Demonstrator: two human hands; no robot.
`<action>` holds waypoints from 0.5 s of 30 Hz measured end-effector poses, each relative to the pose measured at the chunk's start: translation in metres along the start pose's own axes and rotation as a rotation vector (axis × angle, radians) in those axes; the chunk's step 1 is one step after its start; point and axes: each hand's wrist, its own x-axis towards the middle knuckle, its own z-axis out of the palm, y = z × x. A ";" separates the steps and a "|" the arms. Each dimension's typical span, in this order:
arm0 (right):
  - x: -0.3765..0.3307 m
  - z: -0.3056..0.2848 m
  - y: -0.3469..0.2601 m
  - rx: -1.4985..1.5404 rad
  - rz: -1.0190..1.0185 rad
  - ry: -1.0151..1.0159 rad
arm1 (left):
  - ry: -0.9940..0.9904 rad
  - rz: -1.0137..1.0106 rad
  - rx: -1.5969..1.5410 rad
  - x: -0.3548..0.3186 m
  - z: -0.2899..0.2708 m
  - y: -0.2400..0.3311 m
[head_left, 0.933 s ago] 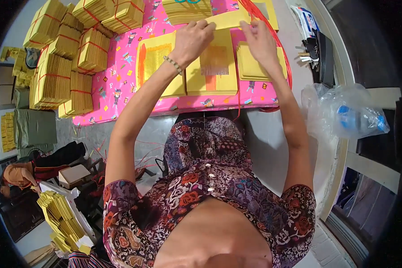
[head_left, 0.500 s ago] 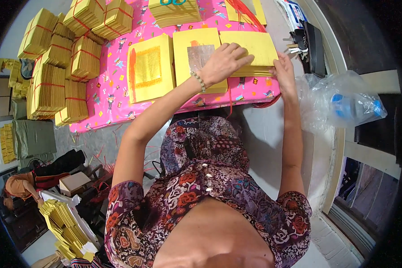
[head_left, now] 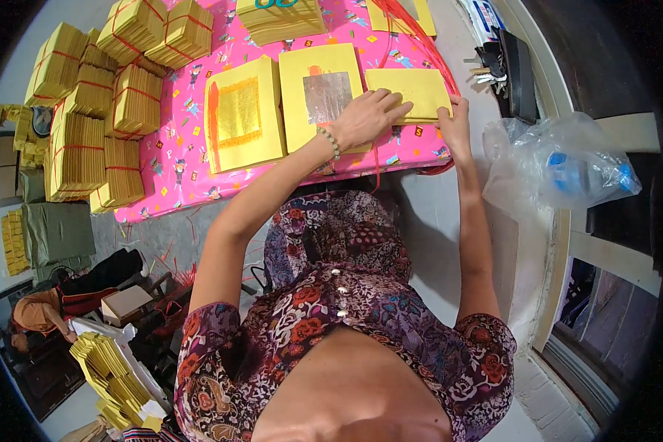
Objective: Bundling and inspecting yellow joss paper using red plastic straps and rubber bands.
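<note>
A folded sheet of yellow paper [head_left: 409, 87] lies near the right front of the pink table. My left hand [head_left: 368, 118] rests on its left part, with the fingers stretched out flat. At the paper's right edge, my right hand [head_left: 455, 125] pinches the corner between thumb and fingers. Left of it sits a stack of yellow paper [head_left: 298, 74] with a silver foil square [head_left: 327, 97] on top, partly covered by my left hand. Another yellow stack [head_left: 270, 147] beside that bears a gold foil square [head_left: 240, 110] and an orange stripe.
Bundles of yellow paper [head_left: 79, 158] tied with red string crowd the table's left side. Another tall stack [head_left: 280, 23] stands at the back. Red strings [head_left: 420, 33] trail along the right. Keys [head_left: 488, 76], a black case [head_left: 518, 77] and a clear plastic bag [head_left: 560, 158] lie further right.
The yellow paper under my hands now shows a shorter face, its far edge closer to me. My left hand has moved slightly nearer. More red string shows behind the paper.
</note>
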 end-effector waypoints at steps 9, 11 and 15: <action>-0.012 -0.003 -0.023 0.072 0.062 -0.006 | 0.011 0.019 0.027 0.001 -0.006 0.005; -0.011 -0.002 -0.023 0.006 0.037 -0.017 | 0.018 0.005 0.021 -0.001 -0.002 0.004; -0.014 -0.005 -0.040 -0.458 -0.078 -0.016 | -0.030 -0.047 0.020 -0.002 -0.001 0.006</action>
